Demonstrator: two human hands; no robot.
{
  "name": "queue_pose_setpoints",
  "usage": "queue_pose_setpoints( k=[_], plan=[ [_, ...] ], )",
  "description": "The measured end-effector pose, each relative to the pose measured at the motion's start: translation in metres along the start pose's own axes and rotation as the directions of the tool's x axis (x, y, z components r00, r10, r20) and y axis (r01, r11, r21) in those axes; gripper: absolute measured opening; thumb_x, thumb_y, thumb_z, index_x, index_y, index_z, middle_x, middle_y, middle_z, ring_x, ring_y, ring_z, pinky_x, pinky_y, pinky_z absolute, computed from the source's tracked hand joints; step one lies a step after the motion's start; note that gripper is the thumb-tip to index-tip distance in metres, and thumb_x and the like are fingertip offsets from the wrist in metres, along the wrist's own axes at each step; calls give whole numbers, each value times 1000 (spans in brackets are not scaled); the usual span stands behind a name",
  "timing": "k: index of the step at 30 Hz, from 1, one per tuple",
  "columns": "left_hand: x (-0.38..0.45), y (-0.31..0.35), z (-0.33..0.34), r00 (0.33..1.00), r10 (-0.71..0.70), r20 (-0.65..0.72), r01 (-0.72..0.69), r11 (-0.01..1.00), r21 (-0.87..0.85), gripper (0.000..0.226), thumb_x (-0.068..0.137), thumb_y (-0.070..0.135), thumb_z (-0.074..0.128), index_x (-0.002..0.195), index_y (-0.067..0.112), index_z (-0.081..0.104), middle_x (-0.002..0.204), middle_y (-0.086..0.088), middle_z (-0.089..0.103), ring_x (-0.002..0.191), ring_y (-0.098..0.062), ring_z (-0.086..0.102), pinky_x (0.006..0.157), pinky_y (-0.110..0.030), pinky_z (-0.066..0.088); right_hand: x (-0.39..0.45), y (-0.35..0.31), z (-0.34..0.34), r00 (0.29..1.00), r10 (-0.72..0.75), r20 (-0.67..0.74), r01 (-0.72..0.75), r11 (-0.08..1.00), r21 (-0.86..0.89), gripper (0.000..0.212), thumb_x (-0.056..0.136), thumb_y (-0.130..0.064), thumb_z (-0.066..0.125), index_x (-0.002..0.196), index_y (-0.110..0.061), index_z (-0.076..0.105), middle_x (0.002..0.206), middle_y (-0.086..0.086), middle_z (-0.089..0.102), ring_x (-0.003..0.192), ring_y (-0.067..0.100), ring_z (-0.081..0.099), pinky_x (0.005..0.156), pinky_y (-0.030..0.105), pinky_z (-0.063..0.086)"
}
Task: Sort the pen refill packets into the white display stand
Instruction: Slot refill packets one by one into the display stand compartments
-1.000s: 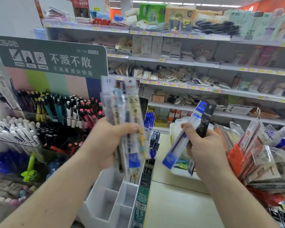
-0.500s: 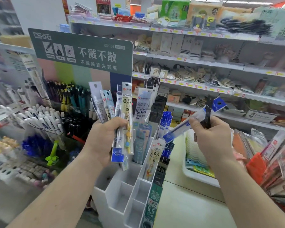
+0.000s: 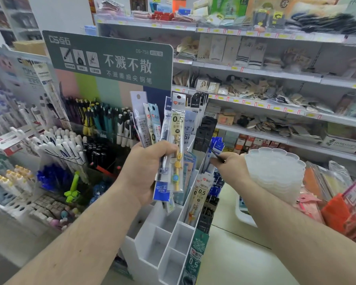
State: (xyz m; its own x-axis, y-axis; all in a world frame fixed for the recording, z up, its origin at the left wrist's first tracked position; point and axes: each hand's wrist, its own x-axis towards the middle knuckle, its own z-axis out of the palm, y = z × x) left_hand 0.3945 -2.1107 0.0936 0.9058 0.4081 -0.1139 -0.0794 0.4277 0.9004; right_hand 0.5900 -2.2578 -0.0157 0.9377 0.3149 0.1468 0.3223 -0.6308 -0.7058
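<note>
Compartments of the white display stand (image 3: 164,239) sit nearest, square and bare in front, with stepped slots further back holding upright refill packets. Just above it, the left hand (image 3: 146,171) curls round a fanned bundle of pen refill packets (image 3: 164,128): long clear sleeves with white, blue and yellow headers, one marked 0.5. Their lower ends are hidden behind the palm and fingers. To the right, the right hand (image 3: 232,167) pinches a dark packet (image 3: 217,154) at the stand's blue-packet slot; most of that packet is hidden. Behind stand a green sign (image 3: 109,62) and blurred shelves (image 3: 275,75).
</note>
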Motion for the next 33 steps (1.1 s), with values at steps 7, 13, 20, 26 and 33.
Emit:
queue_pose_setpoints(
  k=[7,13,20,26,33],
  plan=[
    [1,1,1,1000,8,8,-8,1000,9,17,90,-1,53,103,-3,63,64,-11,60,45,-17,62,44,-26,51,10,3,12,999,-22,42,29,985,-171,22,97,-28,62,92,-11,75,80,6,66,74,24,60,69,34,52],
    [3,1,2,999,10,35,-11,1000,14,22,88,-3,55,109,-4,64,67,-12,67,56,-25,69,49,-31,55,12,5,23,994,47,99,-18,960,-279,16,96,-26,62,100,-15,74,85,4,66,79,23,62,67,29,47],
    [3,3,9,996,19,84,-24,997,67,25,89,-3,56,112,-1,66,85,-18,68,65,-27,69,58,-40,58,12,3,24,973,163,161,-117,958,-261,14,94,-17,62,105,-17,71,86,1,64,78,19,62,64,28,48],
    [0,-1,17,986,3,168,-24,992,125,19,90,-3,56,101,6,68,76,-10,72,64,-22,71,57,-37,58,-8,0,-2,980,186,74,-180,981,-78,19,92,-31,67,77,-21,63,77,1,65,64,13,59,52,24,43],
    [-7,-3,28,967,9,253,-45,990,135,18,92,-2,54,101,7,65,68,-3,71,57,-17,70,50,-30,55,-65,-38,-55,914,349,206,-394,646,653,41,100,-32,39,105,-3,68,75,4,55,59,12,41,54,26,32]
  ],
)
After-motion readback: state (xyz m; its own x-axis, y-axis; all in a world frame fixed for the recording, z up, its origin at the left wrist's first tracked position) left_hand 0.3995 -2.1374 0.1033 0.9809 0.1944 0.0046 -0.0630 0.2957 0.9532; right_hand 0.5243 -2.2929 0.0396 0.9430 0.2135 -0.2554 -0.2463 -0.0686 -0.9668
